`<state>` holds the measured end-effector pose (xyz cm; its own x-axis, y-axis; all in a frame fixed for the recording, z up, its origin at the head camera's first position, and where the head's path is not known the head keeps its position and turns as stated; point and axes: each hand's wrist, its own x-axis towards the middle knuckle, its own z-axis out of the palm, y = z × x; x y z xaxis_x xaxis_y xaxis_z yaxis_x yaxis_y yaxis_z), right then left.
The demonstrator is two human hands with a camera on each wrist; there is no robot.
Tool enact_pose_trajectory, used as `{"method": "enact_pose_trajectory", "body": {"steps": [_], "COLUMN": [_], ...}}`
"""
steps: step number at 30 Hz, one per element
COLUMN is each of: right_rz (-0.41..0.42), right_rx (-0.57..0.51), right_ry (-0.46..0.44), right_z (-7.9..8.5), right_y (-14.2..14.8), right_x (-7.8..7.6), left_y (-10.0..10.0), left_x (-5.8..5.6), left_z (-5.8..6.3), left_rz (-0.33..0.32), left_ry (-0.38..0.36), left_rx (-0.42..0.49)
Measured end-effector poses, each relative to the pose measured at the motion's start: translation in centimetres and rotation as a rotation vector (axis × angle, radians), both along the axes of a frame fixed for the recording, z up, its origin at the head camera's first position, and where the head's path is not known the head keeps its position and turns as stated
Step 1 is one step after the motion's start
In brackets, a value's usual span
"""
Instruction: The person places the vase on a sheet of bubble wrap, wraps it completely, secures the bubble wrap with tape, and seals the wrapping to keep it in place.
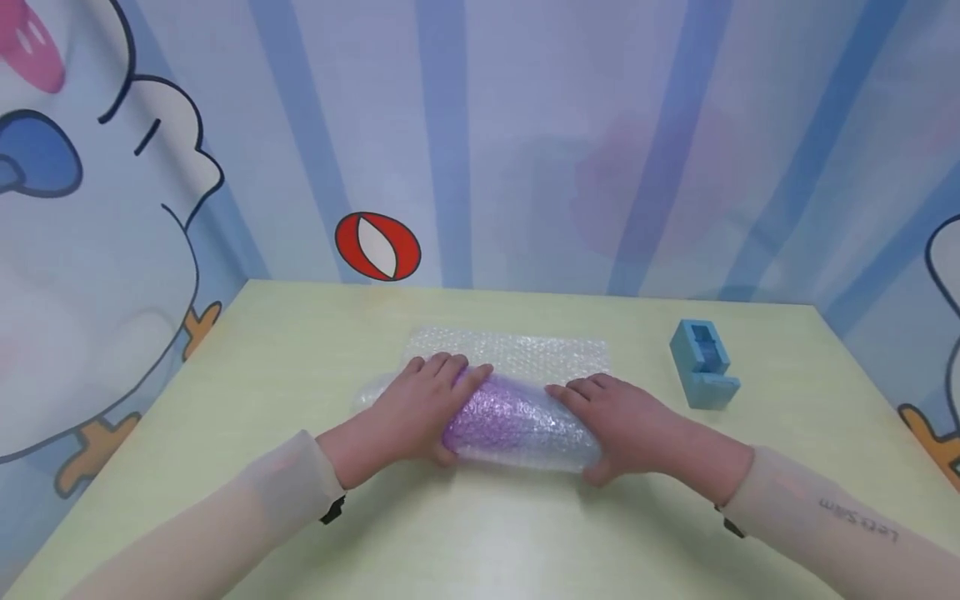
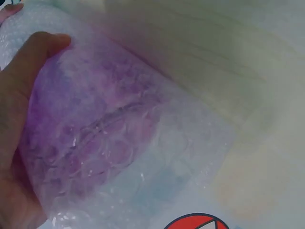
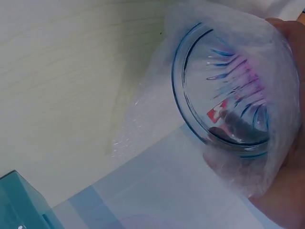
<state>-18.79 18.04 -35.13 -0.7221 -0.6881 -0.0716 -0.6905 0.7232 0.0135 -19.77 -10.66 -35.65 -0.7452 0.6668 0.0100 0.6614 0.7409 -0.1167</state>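
A sheet of clear bubble wrap [image 1: 517, 350] is rolled round a glass vessel, its far part lying flat on the table. Purple glass [image 1: 483, 417] shows through the wrap near my left hand. At the right end of the roll, the round, blue-tinted mouth of the ribbed glass vessel [image 3: 178, 86] faces out. My left hand [image 1: 420, 408] grips the left part of the roll, fingers over the top and thumb on the near side. My right hand [image 1: 626, 425] holds the right end in the same way. In the left wrist view the wrap [image 2: 186, 138] extends past the purple glass.
A light blue tape dispenser [image 1: 705, 383] stands on the pale yellow table [image 1: 300, 333], right of the roll. Behind the table rises a blue-striped wall [image 1: 517, 183], with cartoon figures at the sides.
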Motion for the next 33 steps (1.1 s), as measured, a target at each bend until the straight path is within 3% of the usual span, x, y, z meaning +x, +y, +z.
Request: {"method": "enact_pose_trajectory", "body": {"steps": [8,15,21,24,27,30,33], "right_rz": [0.001,0.020,0.029,0.015,0.007,0.021,0.005], "right_rx": [-0.048,-0.157,-0.180,-0.192,-0.198,-0.162,-0.098], "right_ry": [-0.124,-0.363,-0.468,-0.507,-0.498,-0.413,-0.324], "right_z": [0.4,0.8,0.9,1.0,1.2,1.4,1.7], "right_y": [-0.1,-0.1,0.2,0.3,0.4,0.3,0.0], "right_x": [-0.5,-0.3,-1.1,-1.4,-1.2,-0.9,-0.5], "left_y": [-0.8,-2.0,-2.2,-2.0,-1.7,-1.4,-1.5], "left_x": [-0.8,-0.5,-1.1,-1.2,-0.4,0.7,1.3], "left_z": [0.9,1.5,1.8,2.0,2.3,2.2,1.9], "left_rz": [-0.003,0.023,0.013,0.017,0.032,0.039,0.034], "left_ry": [-0.135,-0.346,-0.445,-0.432,-0.323,-0.220,-0.187], "left_rx": [0.052,0.151,0.213,0.172,0.066,0.001,0.017]}}
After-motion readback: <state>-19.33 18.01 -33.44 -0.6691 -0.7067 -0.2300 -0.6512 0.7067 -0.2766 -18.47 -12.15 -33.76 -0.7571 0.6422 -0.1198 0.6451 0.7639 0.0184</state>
